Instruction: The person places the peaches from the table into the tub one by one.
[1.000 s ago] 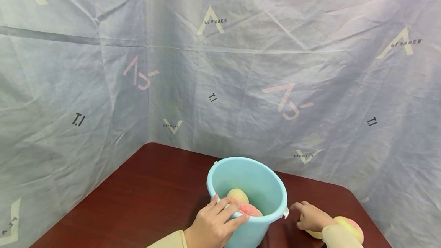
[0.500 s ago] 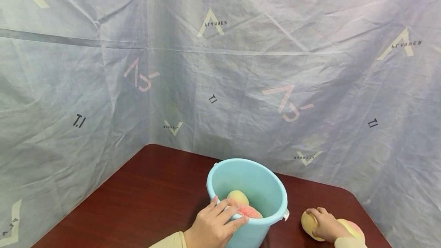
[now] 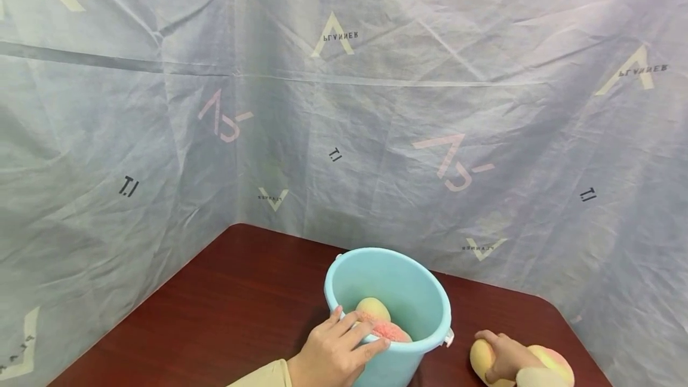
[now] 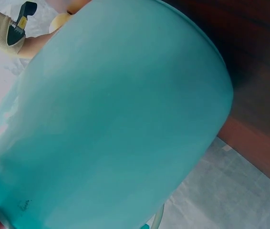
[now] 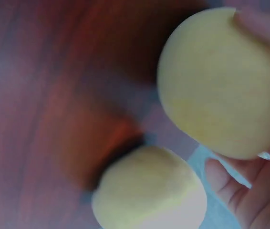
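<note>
My left hand holds the near rim of a light blue bucket, its fingers reaching over the edge. The outer wall of the bucket fills most of the left wrist view. Inside lie a pale yellow round fruit and a pink-red one, partly covered by my fingers. To the right of the bucket, my right hand grips a yellow peach-like fruit, also large in the right wrist view. A second peach-like fruit, yellow and pink, lies beside that hand, partly hidden by the sleeve.
The dark red-brown table runs left and behind the bucket, with its right edge close to the fruit. Grey printed cloth hangs behind and along the sides. A white handle joint sticks out from the bucket's right side.
My right hand has moved right, away from the bucket, onto the yellow peach-like fruit, and its fingers have closed round it. The left hand has kept its hold on the rim.
</note>
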{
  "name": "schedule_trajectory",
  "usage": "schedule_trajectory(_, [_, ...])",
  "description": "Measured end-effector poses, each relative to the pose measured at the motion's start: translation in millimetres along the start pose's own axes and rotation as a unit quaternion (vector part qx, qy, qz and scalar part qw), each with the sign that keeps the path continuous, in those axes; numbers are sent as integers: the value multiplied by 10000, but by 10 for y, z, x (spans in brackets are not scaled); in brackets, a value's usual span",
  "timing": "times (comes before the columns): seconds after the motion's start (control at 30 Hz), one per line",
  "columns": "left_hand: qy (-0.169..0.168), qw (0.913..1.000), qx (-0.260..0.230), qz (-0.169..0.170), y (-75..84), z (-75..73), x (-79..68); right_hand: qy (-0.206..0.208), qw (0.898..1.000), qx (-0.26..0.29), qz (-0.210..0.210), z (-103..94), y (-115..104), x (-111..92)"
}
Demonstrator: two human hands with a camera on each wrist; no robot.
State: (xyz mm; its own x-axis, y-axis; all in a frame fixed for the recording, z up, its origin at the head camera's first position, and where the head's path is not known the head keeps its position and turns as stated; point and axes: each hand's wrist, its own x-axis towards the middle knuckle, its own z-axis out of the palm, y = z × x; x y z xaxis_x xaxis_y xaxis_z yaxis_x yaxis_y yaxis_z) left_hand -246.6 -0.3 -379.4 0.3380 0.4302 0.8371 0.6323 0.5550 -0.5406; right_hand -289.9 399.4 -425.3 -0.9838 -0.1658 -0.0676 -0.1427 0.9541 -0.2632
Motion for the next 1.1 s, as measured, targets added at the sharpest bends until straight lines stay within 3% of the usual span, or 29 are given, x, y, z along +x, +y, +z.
schedule_trajectory(0.2, [14,10000,-57,-40,8,3,15,245,9992,178,-277,112,17,-46])
schedule_trajectory(0.5, [-182,9992,-298,-181,5,23,-3,232,9994,216,124,97,-59,-68])
schedule_trajectory(0.8, [-286,9991,-222,-209,67,33,-144,30,9984,482,300,176,-90,-107])
schedule_trajectory(1.1, [-211,9993,-225,-193,8,3,-32,121,9984,468,296,162,-163,-142])
